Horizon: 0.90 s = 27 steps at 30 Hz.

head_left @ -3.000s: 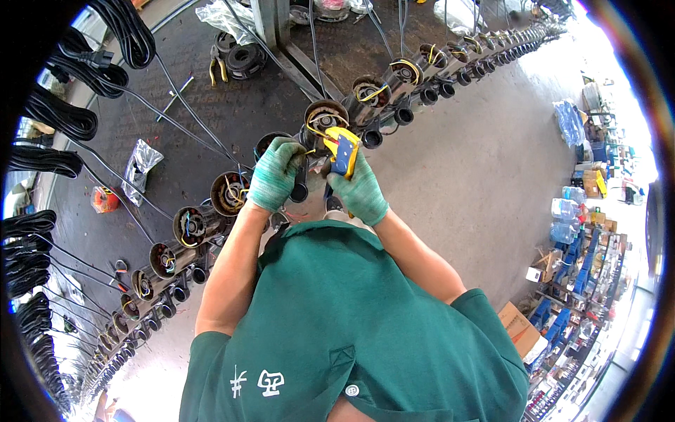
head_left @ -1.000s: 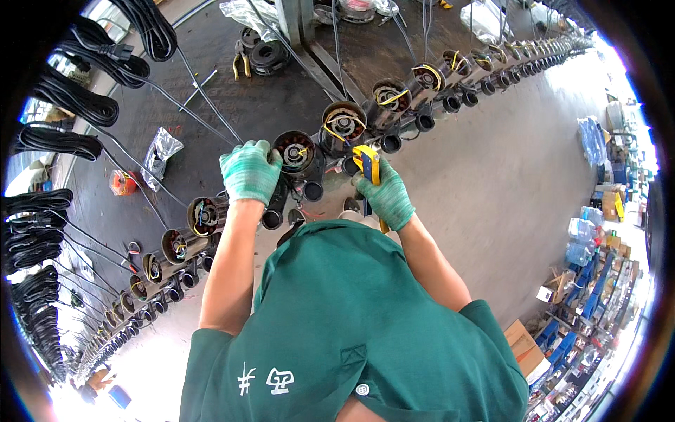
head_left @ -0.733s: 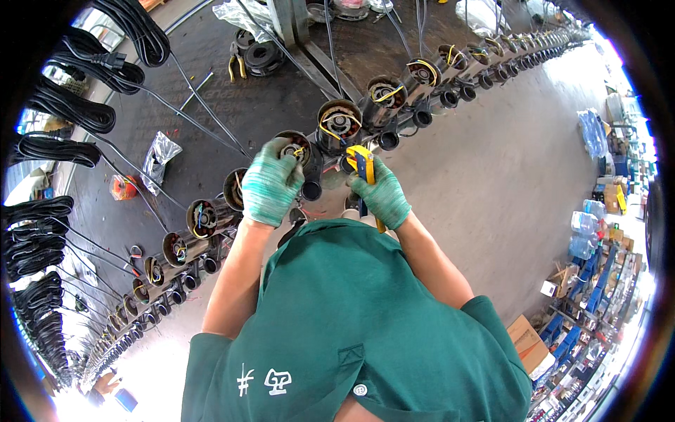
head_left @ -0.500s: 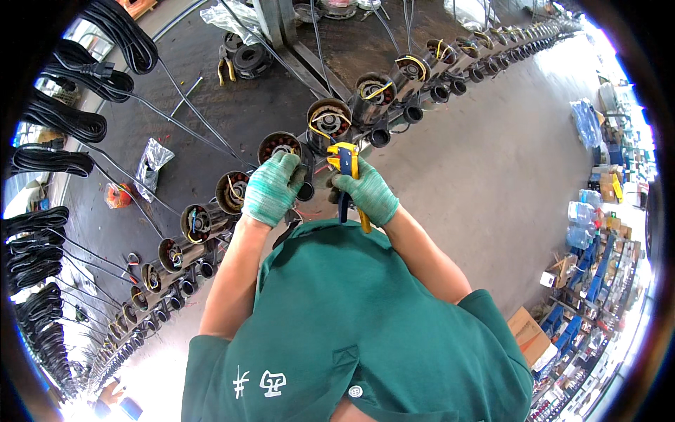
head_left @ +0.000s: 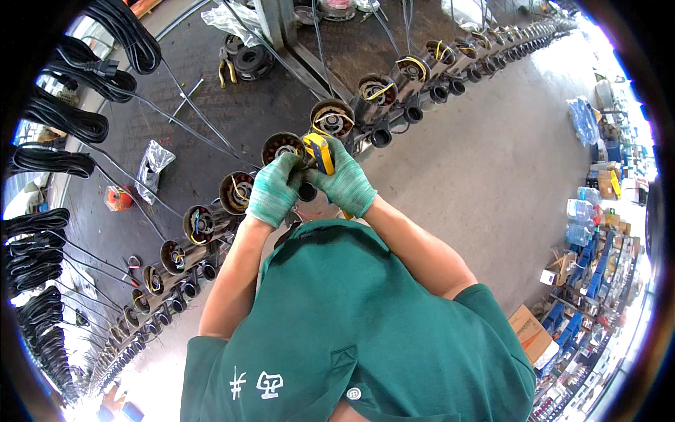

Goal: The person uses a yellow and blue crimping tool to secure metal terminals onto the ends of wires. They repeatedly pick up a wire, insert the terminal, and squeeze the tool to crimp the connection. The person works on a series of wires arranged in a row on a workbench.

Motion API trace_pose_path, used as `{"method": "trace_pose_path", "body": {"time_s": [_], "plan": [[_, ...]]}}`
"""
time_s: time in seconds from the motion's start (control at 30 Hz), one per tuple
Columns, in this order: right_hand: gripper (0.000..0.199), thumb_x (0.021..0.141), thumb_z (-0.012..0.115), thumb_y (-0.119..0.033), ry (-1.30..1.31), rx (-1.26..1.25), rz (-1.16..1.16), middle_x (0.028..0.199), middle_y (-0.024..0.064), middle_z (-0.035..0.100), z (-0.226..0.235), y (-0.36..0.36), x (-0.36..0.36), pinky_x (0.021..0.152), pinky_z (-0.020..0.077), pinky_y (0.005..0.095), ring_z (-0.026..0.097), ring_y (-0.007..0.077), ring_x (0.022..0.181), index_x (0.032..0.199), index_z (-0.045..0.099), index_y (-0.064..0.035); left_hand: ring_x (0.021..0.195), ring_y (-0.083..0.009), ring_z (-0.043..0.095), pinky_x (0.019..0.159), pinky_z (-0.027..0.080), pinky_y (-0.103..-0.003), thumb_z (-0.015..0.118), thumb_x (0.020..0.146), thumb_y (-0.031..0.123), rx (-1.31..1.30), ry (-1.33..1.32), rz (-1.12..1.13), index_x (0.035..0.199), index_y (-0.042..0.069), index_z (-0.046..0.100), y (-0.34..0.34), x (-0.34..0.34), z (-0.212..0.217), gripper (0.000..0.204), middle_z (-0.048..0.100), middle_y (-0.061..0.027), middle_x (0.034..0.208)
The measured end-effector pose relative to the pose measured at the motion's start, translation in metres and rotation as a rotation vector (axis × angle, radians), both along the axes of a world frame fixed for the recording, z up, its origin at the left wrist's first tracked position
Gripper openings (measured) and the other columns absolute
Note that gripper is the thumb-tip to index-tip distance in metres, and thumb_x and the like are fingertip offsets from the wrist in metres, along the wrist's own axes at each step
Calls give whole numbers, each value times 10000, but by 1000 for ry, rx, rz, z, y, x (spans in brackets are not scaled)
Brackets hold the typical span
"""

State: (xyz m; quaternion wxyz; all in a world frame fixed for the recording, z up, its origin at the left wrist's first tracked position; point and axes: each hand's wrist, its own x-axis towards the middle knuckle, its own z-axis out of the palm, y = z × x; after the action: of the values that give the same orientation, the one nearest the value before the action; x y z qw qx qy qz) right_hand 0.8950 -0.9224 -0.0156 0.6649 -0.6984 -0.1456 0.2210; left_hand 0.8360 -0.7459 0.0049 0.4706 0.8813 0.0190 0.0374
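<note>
Both my hands wear pale green knit gloves. My right hand [head_left: 346,181] is closed around yellow-and-blue wire strippers [head_left: 320,152], their head tilted toward the nearest metal motor housing [head_left: 283,144]. My left hand [head_left: 276,191] has its fingers bent together at the near rim of that housing; what they pinch is hidden. The two hands meet at the fingertips. Inside the round housing a ring of reddish-brown windings shows. Just right of it stands another open motor housing [head_left: 332,118] with a yellow-and-white wire looped inside.
Similar housings run along the table edge on both sides, with short black pipe stubs [head_left: 380,137] below. Bundled black power cords [head_left: 67,116] hang at the left, their leads crossing the dark table [head_left: 190,126]. Pliers [head_left: 226,72] lie farther back, beside a round black part [head_left: 253,62].
My right hand has moved left with the wire strippers, bringing their head against the housing beside my left hand. My left hand has barely shifted.
</note>
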Motion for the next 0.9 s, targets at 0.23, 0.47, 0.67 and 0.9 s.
{"method": "trace_pose_path", "body": {"time_s": [0.23,0.47,0.67,0.9], "plan": [[650,883,726,-4,-97,0,-48,1281,110,655,0,4,-3,992,534,354,644,204,1141,1466,445,-73,971,-410,722,820,581,-441,712,902,35,55,34,-40,1145,14,673,5,4,1,247,739,-217,1028],[573,903,676,-8,-26,-23,-109,1203,107,666,-1,4,2,950,542,341,653,187,1065,1433,471,-79,968,-416,711,833,583,-448,729,886,58,143,-82,-65,1164,6,697,5,8,-3,285,717,-215,1073],[529,919,658,2,-33,-119,-124,1207,105,671,12,3,4,951,537,325,659,190,1063,1413,481,-71,991,-403,703,870,575,-438,744,877,56,81,-49,-32,1121,0,740,2,10,-1,250,702,-203,1096],[570,1021,636,-222,669,386,-46,1171,137,708,25,-39,2,915,646,459,742,288,1040,1535,432,-86,916,-357,719,813,578,-395,768,882,43,91,-110,56,1137,5,753,3,11,-13,257,724,-180,1045]]}}
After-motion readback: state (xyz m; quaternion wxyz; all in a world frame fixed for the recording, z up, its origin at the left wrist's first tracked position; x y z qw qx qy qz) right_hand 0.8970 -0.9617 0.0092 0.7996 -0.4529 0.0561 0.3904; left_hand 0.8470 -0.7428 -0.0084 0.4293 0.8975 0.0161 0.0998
